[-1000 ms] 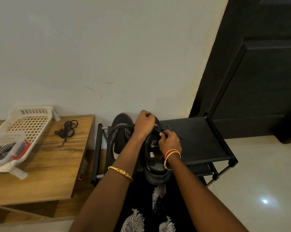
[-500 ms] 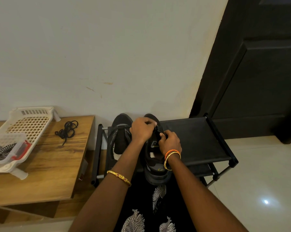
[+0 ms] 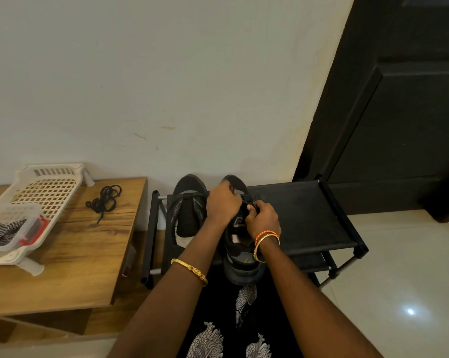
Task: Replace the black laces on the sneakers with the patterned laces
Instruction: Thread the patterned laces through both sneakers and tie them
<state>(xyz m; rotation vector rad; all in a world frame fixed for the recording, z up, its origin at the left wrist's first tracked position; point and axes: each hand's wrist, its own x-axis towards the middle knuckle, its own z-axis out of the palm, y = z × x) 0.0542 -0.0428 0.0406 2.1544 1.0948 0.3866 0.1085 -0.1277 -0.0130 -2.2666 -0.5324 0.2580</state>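
Observation:
Two dark sneakers stand on a black shoe rack (image 3: 308,218). Both hands work over the right sneaker (image 3: 241,262), whose heel faces me. My left hand (image 3: 222,202) curls over its lacing area near the toe and grips the black lace. My right hand (image 3: 262,220) pinches the black lace (image 3: 246,200) just beside it. The left sneaker (image 3: 188,205) stands untouched. A removed black lace (image 3: 106,200) lies coiled on the wooden table (image 3: 71,267). Black-and-white patterned laces (image 3: 1,232) sit in a clear box at the left edge.
A white plastic basket (image 3: 47,187) lies on the table under the clear box with red clips. A pale wall is behind, and a dark door (image 3: 399,112) at the right. Glossy floor tiles spread at the lower right.
My left hand dropped from a raised pull back down onto the sneaker's lacing. My right hand stayed on the shoe, its fingers shifting slightly.

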